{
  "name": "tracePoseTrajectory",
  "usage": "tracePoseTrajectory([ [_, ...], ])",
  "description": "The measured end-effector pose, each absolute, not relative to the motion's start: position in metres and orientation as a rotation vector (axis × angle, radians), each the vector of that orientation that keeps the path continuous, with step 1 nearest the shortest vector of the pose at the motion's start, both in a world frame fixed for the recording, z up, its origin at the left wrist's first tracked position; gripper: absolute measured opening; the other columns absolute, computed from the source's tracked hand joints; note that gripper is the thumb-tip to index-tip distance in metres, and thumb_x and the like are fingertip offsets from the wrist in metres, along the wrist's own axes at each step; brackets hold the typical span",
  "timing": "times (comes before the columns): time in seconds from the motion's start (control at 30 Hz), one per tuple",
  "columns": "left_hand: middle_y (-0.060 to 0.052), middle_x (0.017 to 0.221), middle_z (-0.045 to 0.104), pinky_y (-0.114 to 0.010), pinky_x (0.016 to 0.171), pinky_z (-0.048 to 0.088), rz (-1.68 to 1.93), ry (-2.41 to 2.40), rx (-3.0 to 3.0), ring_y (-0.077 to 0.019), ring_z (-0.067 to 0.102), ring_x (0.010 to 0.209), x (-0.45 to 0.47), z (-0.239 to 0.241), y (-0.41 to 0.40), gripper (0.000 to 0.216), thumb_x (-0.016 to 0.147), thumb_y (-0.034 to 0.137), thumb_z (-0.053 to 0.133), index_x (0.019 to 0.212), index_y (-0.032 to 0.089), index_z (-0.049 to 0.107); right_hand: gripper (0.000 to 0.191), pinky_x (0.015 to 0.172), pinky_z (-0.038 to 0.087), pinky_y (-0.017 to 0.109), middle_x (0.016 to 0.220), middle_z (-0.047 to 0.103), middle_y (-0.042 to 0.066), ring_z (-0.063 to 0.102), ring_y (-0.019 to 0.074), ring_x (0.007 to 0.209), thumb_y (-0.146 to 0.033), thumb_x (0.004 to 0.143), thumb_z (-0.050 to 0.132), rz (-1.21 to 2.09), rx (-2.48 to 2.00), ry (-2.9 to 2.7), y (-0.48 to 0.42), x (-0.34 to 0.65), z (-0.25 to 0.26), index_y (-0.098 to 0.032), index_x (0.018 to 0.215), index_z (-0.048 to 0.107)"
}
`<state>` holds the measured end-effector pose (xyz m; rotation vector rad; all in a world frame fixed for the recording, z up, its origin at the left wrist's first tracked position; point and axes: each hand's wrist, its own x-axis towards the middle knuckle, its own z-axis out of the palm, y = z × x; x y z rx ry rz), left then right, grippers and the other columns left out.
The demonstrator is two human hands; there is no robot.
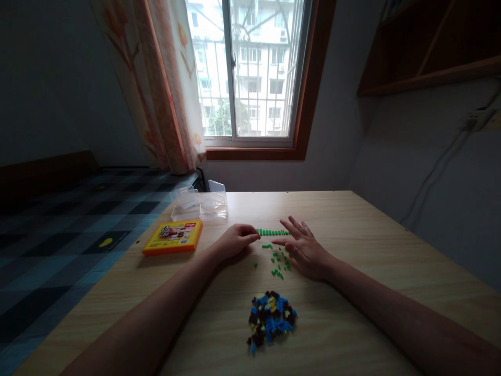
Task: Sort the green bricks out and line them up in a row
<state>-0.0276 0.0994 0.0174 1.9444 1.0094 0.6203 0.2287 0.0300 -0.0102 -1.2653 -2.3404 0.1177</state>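
Note:
A row of small green building bricks [271, 233] runs across the wooden table. At its left end is my left hand [236, 241], with thumb and fingers curled together. Whatever lies between those fingertips is hidden or too small to make out. My right hand [304, 249] is open over the row's right end, palm down, fingers spread. Loose green bricks [275, 257] lie scattered between the hands, some beside the right thumb. A short line of joined green bricks [266, 246] sits just below the row. Closer to me is a mixed pile of blue, dark brown and yellow bricks [272, 318].
A yellow-orange box [173, 237] with a printed picture lies at the table's left side. Behind it stand clear plastic containers [199, 205]. A bed with a checked cover [78, 214] adjoins the table [376, 261] on the left; a window [258, 73] is ahead.

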Motion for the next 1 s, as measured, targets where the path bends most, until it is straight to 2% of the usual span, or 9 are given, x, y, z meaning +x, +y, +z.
tracePoseTrajectory([
  [0.17, 0.004, 0.055, 0.053, -0.022, 0.045, 0.034, 0.6, 0.995, 1.843, -0.0098, 0.045, 0.045, -0.028, 0.015, 0.1, 0.04, 0.076, 0.05, 0.065, 0.086, 0.012, 0.068, 0.049, 0.116, 0.005, 0.063, 0.163, 0.015, 0.002, 0.003, 0.0313, 0.15, -0.05, 0.103, 0.024, 0.107, -1.297, -2.409, 0.029, 0.227, -0.009, -0.036, 0.132, 0.061],
  [0.33, 0.004, 0.053, 0.052, -0.021, 0.044, 0.032, 0.596, 1.011, 1.823, -0.0096, 0.044, 0.044, -0.027, 0.016, 0.098, 0.041, 0.076, 0.051, 0.065, 0.088, 0.012, 0.068, 0.053, 0.117, 0.007, 0.062, 0.162, 0.021, 0.004, 0.005, 0.0298, 0.15, -0.049, 0.103, 0.021, 0.065, -1.357, -2.352, 0.028, 0.226, -0.006, -0.032, 0.126, 0.066],
  [0.5, 0.004, 0.054, 0.052, -0.022, 0.044, 0.03, 0.587, 1.041, 1.803, -0.0093, 0.043, 0.045, -0.027, 0.017, 0.098, 0.043, 0.073, 0.052, 0.067, 0.088, 0.012, 0.069, 0.059, 0.117, 0.007, 0.06, 0.16, 0.026, 0.005, 0.006, 0.0282, 0.151, -0.049, 0.103, 0.021, -0.061, -1.454, -2.225, 0.028, 0.231, -0.004, -0.026, 0.103, 0.075],
  [0.77, 0.003, 0.057, 0.054, -0.022, 0.046, 0.032, 0.594, 1.032, 1.815, -0.0099, 0.044, 0.048, -0.028, 0.017, 0.099, 0.04, 0.074, 0.049, 0.066, 0.089, 0.012, 0.07, 0.063, 0.117, 0.017, 0.056, 0.152, 0.041, 0.003, 0.019, 0.0282, 0.148, -0.046, 0.102, 0.023, -0.228, -1.523, -2.192, 0.043, 0.272, 0.0, -0.024, 0.076, 0.077],
  [1.0, 0.004, 0.056, 0.053, -0.022, 0.048, 0.033, 0.603, 1.027, 1.832, -0.0102, 0.045, 0.049, -0.028, 0.018, 0.098, 0.037, 0.075, 0.047, 0.065, 0.086, 0.013, 0.07, 0.056, 0.114, 0.024, 0.054, 0.149, 0.046, 0.004, 0.027, 0.0277, 0.144, -0.041, 0.102, 0.028, -0.327, -1.516, -2.208, 0.045, 0.278, 0.002, -0.023, 0.08, 0.076],
])
